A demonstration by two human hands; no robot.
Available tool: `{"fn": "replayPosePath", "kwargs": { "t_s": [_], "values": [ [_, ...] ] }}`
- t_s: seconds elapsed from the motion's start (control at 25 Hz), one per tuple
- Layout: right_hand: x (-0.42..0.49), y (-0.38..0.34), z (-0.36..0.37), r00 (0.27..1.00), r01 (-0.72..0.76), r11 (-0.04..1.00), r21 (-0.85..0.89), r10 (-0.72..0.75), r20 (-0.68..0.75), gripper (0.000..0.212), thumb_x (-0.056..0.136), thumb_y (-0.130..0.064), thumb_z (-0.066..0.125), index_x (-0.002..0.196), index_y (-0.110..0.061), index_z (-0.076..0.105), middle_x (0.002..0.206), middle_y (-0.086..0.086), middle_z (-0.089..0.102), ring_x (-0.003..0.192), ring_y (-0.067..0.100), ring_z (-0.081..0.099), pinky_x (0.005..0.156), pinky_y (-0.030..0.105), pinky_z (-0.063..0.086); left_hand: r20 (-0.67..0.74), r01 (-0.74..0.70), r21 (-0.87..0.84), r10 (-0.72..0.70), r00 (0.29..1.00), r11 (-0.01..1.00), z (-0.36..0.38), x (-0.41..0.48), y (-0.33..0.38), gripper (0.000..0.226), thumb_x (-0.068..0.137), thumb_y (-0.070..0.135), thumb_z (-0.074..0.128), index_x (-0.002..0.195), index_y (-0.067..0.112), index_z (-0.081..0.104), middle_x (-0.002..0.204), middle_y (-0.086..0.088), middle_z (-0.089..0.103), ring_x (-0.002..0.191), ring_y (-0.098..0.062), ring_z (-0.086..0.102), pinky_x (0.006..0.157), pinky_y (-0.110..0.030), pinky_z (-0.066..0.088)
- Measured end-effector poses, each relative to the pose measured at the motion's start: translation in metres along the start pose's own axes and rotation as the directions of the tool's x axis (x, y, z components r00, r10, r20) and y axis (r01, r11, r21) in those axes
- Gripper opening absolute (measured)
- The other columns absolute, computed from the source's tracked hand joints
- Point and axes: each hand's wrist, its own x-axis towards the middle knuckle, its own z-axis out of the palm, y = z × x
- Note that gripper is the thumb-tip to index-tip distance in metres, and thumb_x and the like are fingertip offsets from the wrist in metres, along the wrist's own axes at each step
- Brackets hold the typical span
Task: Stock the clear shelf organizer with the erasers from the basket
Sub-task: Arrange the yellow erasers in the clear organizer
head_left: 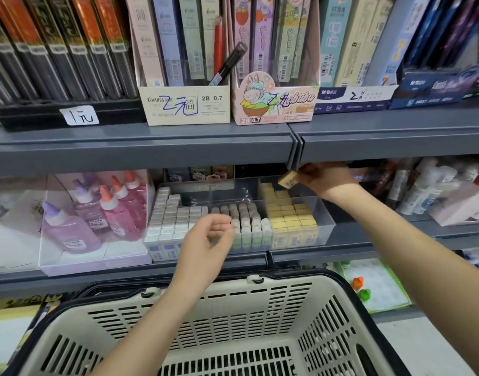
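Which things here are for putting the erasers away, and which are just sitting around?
For the job:
eraser, pinched in the right hand
clear organizer
basket
left hand, holding nothing

Just sitting around:
pink glue bottles
pencil lead boxes on the upper shelf
black pen leaning in one box
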Motion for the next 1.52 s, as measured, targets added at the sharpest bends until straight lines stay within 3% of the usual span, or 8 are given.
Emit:
{"fn": "replayPosePath", "kwargs": {
  "t_s": [0.16, 0.28, 0.4, 0.52, 0.72, 0.92, 1.2, 1.52],
  "values": [
    [0.022, 0.01, 0.022, 0.991, 0.117, 0.99, -0.073, -0.121, -0.058, 0.015, 0.094, -0.017, 0.049, 0.098, -0.011, 0.062, 0.11, 0.014, 0.064, 0.103, 0.03, 0.058, 0.087, 0.031, 0.041, -0.039, -0.064, 0.151, 0.071, 0.997, 0.986, -0.022, -0.026, -0.021, 0.024, 0.083, 0.014, 0.064, 0.089, 0.037, 0.059, 0.088, 0.016, 0.065, 0.087, 0.007, 0.058, 0.075, -0.002, 0.041],
    [0.032, 0.01, 0.04, 0.981, 0.193, 0.977, -0.089, -0.191, 0.027, 0.017, 0.092, -0.013, 0.052, 0.105, -0.01, 0.063, 0.112, 0.011, 0.064, 0.104, 0.027, 0.058, 0.089, 0.028, 0.042, -0.055, -0.103, 0.267, 0.122, 0.991, 0.958, -0.03, -0.034, -0.03, 0.029, 0.08, 0.016, 0.066, 0.087, 0.042, 0.056, 0.086, 0.02, 0.064, 0.091, 0.011, 0.055, 0.077, 0.001, 0.037],
    [0.036, 0.006, 0.048, 0.98, 0.096, 0.995, -0.004, -0.094, 0.178, 0.023, 0.093, -0.011, 0.048, 0.108, -0.017, 0.064, 0.12, 0.005, 0.06, 0.102, 0.017, 0.054, 0.085, 0.018, 0.037, -0.033, -0.09, 0.299, 0.104, 0.994, 0.95, -0.024, -0.035, -0.034, 0.026, 0.079, 0.024, 0.066, 0.087, 0.045, 0.054, 0.089, 0.022, 0.062, 0.094, 0.011, 0.054, 0.079, -0.007, 0.037],
    [0.041, 0.008, 0.051, 0.967, 0.038, 0.998, -0.045, -0.026, 0.254, 0.03, 0.095, -0.012, 0.043, 0.118, -0.021, 0.06, 0.129, 0.005, 0.054, 0.113, 0.022, 0.051, 0.086, 0.018, 0.032, 0.001, -0.073, 0.332, 0.077, 0.997, 0.941, -0.02, -0.036, -0.038, 0.023, 0.077, 0.034, 0.064, 0.088, 0.049, 0.051, 0.092, 0.025, 0.061, 0.096, 0.013, 0.052, 0.079, -0.008, 0.037],
    [0.045, 0.006, 0.049, 0.936, 0.039, 0.994, -0.099, -0.002, 0.352, 0.032, 0.097, -0.016, 0.036, 0.123, -0.023, 0.055, 0.132, 0.005, 0.051, 0.115, 0.024, 0.048, 0.086, 0.021, 0.031, -0.001, -0.038, 0.317, 0.04, 0.999, 0.948, -0.022, -0.035, -0.037, 0.02, 0.078, 0.035, 0.064, 0.088, 0.047, 0.051, 0.092, 0.023, 0.061, 0.094, 0.014, 0.052, 0.075, -0.007, 0.037],
    [0.05, 0.006, 0.054, 0.917, 0.052, 0.987, -0.154, 0.013, 0.398, 0.03, 0.099, -0.024, 0.03, 0.114, -0.027, 0.056, 0.124, 0.005, 0.056, 0.095, 0.021, 0.051, 0.08, 0.023, 0.032, 0.011, -0.023, 0.305, 0.02, 1.0, 0.952, -0.02, -0.032, -0.032, 0.024, 0.082, 0.028, 0.065, 0.088, 0.047, 0.049, 0.094, 0.021, 0.06, 0.093, 0.011, 0.053, 0.08, -0.012, 0.041],
    [0.052, 0.002, 0.061, 0.919, 0.056, 0.956, -0.287, 0.063, 0.389, 0.038, 0.1, -0.034, 0.026, 0.123, -0.023, 0.053, 0.134, 0.009, 0.05, 0.117, 0.029, 0.048, 0.086, 0.026, 0.033, -0.105, -0.011, 0.154, 0.028, 0.994, 0.988, -0.046, -0.015, -0.023, 0.022, 0.084, 0.02, 0.064, 0.092, 0.037, 0.055, 0.095, 0.012, 0.061, 0.089, 0.002, 0.057, 0.079, -0.016, 0.044],
    [0.036, 0.01, 0.037, 0.936, -0.009, 0.999, -0.047, 0.025, 0.352, 0.035, 0.101, -0.023, 0.03, 0.129, -0.016, 0.051, 0.138, 0.005, 0.048, 0.124, 0.027, 0.045, 0.098, 0.029, 0.032, -0.224, 0.016, 0.222, 0.035, 0.974, 0.975, -0.076, -0.008, -0.031, 0.021, 0.086, 0.021, 0.062, 0.097, 0.037, 0.054, 0.098, 0.008, 0.056, 0.089, -0.006, 0.054, 0.073, -0.022, 0.042]
  ]
}}
